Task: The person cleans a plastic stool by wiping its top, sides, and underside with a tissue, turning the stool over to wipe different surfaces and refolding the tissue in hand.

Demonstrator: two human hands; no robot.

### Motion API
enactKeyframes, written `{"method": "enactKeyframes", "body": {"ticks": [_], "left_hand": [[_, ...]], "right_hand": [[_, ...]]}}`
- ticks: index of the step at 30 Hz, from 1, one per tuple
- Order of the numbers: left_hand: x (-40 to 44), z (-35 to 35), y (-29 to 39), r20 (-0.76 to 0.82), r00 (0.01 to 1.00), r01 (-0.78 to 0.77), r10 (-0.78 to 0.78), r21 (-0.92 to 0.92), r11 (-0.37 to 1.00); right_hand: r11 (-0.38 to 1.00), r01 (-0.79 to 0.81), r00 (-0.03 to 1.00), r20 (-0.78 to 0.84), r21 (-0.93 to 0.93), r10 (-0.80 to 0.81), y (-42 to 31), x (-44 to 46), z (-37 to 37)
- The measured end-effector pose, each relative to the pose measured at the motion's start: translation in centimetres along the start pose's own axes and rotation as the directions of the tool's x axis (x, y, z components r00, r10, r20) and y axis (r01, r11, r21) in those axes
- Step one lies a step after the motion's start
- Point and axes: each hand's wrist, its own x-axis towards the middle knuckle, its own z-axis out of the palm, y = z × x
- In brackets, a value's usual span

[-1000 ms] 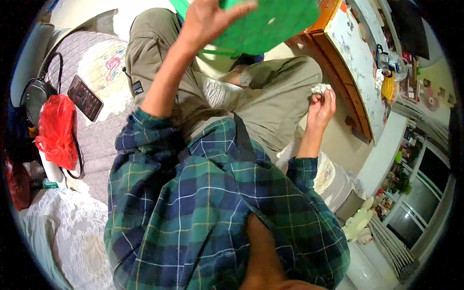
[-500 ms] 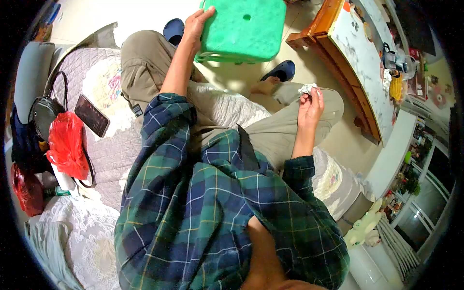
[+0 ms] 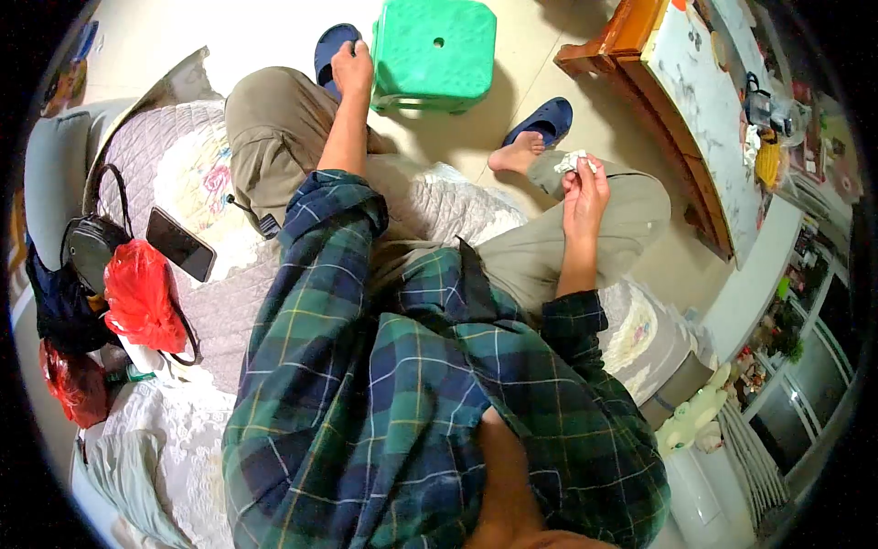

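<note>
My left hand (image 3: 352, 70) is beside the left edge of the green stool (image 3: 434, 69), with its fingers curled in and nothing visible between them. The stool stands on the floor and has a small hole in its top. Over my right knee, my right hand (image 3: 585, 197) pinches a crumpled white tissue (image 3: 574, 163) between its fingertips. One blue slipper (image 3: 337, 44) lies partly behind my left hand. My bare foot (image 3: 518, 152) is against the other slipper (image 3: 549, 119), right of the stool.
A wooden table with a marble-look top (image 3: 700, 101) stands at the right. On the quilted seat (image 3: 224, 311) at the left are a phone (image 3: 180, 244), a black bag (image 3: 91, 252) and a red plastic bag (image 3: 142, 297). A light green plush toy (image 3: 692, 419) is at the lower right.
The green stool has come down to the floor, and my left hand has let go of its edge. Both slippers now show more fully. My right hand still holds the tissue.
</note>
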Motion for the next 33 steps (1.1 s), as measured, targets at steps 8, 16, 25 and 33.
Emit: {"method": "enactKeyframes", "body": {"ticks": [8,16,25,33], "left_hand": [[-13.0,0.1,8.6,0.708,0.585,-0.628,0.396,0.088,0.773],[-15.7,0.1,6.9,0.796,0.533,0.298,0.286,-0.493,0.818],[-15.2,-4.1,6.0,0.741,0.664,0.612,0.101,-0.616,0.496],[-16.9,-7.8,6.2,0.690,0.691,0.591,0.214,-0.710,0.382]], "right_hand": [[0.986,-0.158,0.956,0.258,0.048,0.140,2.3,2.1,3.0],[0.949,-0.309,0.865,0.434,0.068,0.251,2.1,1.1,8.0],[0.992,-0.097,0.945,0.305,-0.079,0.117,0.9,-1.4,8.7],[0.995,-0.096,0.898,0.431,0.002,0.085,0.5,-4.9,7.8]]}}
